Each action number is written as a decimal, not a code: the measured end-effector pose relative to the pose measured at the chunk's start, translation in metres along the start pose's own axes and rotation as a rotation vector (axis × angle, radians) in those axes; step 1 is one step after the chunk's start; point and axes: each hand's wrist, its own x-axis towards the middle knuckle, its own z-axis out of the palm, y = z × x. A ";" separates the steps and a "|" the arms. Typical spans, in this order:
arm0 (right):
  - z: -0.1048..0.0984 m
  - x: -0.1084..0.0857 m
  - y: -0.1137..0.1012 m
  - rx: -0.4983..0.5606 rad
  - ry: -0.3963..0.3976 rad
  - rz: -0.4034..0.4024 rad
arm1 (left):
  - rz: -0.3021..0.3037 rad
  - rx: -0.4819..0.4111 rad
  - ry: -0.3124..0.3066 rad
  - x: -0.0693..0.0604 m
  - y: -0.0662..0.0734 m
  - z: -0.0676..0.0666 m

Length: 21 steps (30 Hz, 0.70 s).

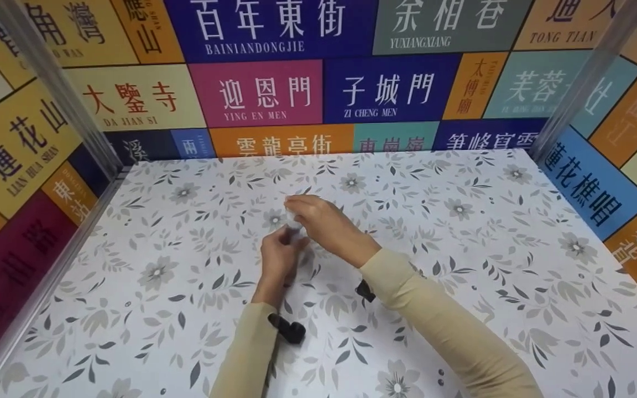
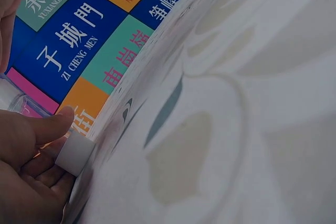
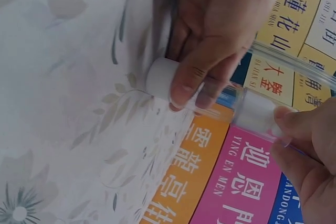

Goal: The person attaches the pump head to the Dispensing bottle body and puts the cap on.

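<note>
A small clear bottle [image 3: 214, 109] with a white bottom end [image 3: 161, 77] and a white part inside its clear top [image 3: 254, 111] is held above the table by both hands. My left hand [image 1: 281, 257] grips the lower part, thumb and fingers curled round it; the white end [image 2: 75, 153] pokes out below in the left wrist view. At the other end, my right hand [image 1: 324, 224] pinches the clear top between thumb and fingers. In the head view the hands hide most of the bottle.
A white table [image 1: 186, 331] with grey flower and leaf print lies under the hands. Colourful panels [image 1: 257, 91] with Chinese lettering stand behind and at both sides. Clear edge strips [image 1: 69, 83] run up the corners. A black wrist device [image 1: 291, 330] sits on the left sleeve.
</note>
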 end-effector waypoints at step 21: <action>0.018 0.000 0.001 0.156 0.130 0.073 | 0.027 -0.029 0.018 -0.001 -0.001 -0.006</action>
